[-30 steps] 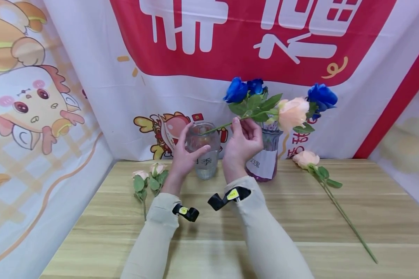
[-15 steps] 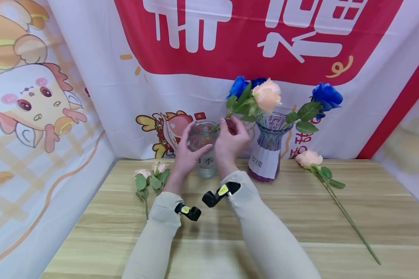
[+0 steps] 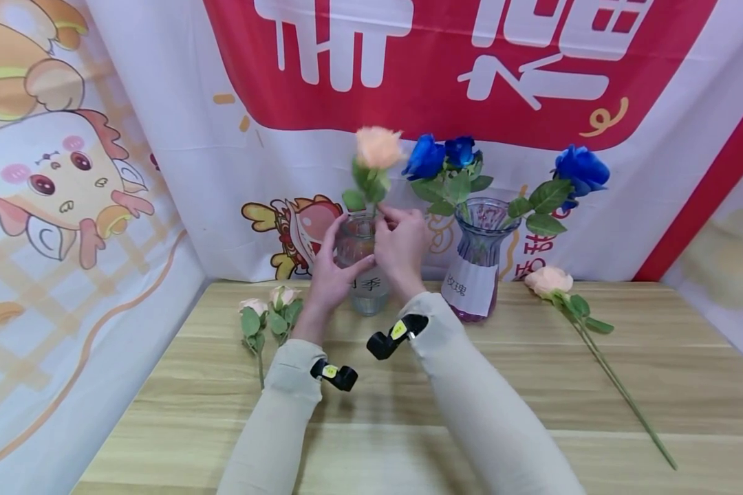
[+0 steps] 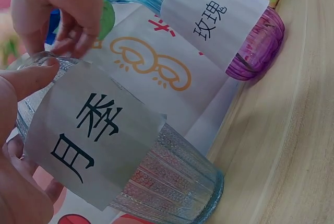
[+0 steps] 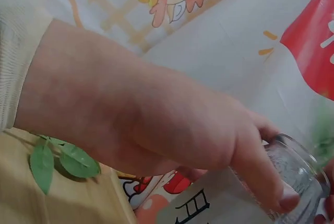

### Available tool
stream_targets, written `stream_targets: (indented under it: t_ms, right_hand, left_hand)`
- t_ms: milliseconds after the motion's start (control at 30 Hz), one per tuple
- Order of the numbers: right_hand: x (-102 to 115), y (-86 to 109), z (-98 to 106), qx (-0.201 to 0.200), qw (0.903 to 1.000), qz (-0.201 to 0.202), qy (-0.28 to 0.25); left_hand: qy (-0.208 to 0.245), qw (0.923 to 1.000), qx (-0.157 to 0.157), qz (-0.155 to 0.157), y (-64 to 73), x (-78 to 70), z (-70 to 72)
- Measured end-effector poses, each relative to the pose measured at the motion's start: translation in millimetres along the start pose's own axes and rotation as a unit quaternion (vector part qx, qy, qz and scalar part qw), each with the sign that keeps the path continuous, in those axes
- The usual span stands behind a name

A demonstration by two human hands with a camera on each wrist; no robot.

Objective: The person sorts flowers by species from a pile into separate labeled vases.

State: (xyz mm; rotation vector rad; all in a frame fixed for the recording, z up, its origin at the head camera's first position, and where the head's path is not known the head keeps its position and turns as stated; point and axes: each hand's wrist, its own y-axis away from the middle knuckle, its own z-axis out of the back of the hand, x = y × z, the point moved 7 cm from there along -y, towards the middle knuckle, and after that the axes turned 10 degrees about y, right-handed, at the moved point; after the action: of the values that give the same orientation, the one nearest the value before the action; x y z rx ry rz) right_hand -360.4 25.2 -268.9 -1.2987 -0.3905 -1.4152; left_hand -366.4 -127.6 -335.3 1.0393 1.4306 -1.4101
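In the head view, my left hand [image 3: 329, 278] grips a clear glass vase [image 3: 369, 304], thumb and fingers around its upper part. A paper label [image 4: 94, 135] with black characters covers the vase's side in the left wrist view. My right hand [image 3: 402, 244] pinches the stem of a peach rose [image 3: 379, 148] just above the vase mouth. The rose stands upright over the vase; its lower stem is hidden behind the hand and glass. In the right wrist view, my left hand [image 5: 182, 114] fills the middle, with the vase [image 5: 297, 174] at right.
To the right stands a labelled purple-bottomed glass vase [image 3: 470, 285] with several blue roses [image 3: 580, 170]. A peach rose [image 3: 547, 282] with a long stem lies on the wooden table [image 3: 501, 412]. Small pale roses [image 3: 252, 306] lie at left. A printed cloth [image 3: 179, 137] hangs behind.
My right hand has moved left towards the vase mouth, swinging the peach rose from leaning right to upright over the vase. The left hand keeps its grip on the vase.
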Motion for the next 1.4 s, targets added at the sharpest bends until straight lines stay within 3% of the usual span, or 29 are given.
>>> stream_targets:
  t_ms: [200, 367, 567, 800, 1133, 1400]
  right_hand:
    - [-12.1, 0.1, 1.2, 0.066, 0.9967, -0.029, -0.035]
    - [-26.6, 4.2, 15.3, 0.107, 0.9904, -0.035, -0.08]
    - [-47.3, 24.4, 39.0, 0.127, 0.9832, -0.026, -0.128]
    - [-74.4, 44.0, 71.2, 0.124, 0.9791, -0.026, -0.159]
    - [-129.1, 62.0, 132.3, 0.128, 0.9851, -0.071, -0.09]
    - [-157.4, 67.7, 175.6, 0.163, 0.9834, -0.062, -0.048]
  left_hand:
    - [-0.009, 0.9999, -0.006, 0.005, -0.9, -0.8, 0.4]
    - [-0.005, 1.0, -0.004, -0.003, -1.5, -1.7, 0.0]
    - [-0.009, 0.9999, -0.007, -0.001, -0.5, -2.1, 2.3]
    - [-0.008, 0.9999, -0.003, -0.009, 0.0, -3.4, 4.4]
    - [0.001, 1.0, 0.002, 0.007, 1.1, -1.1, 0.6]
    - [-0.001, 0.9999, 0.0, 0.01, 2.4, -2.8, 1.0]
